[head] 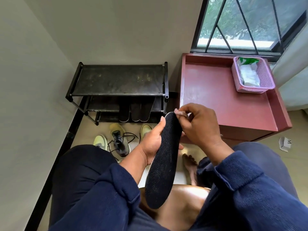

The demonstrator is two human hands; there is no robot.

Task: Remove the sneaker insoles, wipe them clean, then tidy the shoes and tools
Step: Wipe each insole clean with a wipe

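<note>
A long black insole [162,162] stands tilted over my lap, its toe end pointing up and away. My left hand [150,144] grips its left edge near the middle. At the toe tip, my right hand [199,125] pinches a small crumpled wipe [180,113] against the insole. On the floor beyond my knees lie several pale green sneakers [119,139] with loose black laces, one partly hidden behind my left hand. Three more insoles [135,111] lean upright against the lower shelf of the black shoe rack [120,80].
A red cabinet [223,100] with a raised rim stands to the right, carrying a pink basket [265,75] of wipe packets. A scrap of paper [285,144] lies on the floor at far right. My bare foot [190,165] rests below the insole. Walls close the left and back.
</note>
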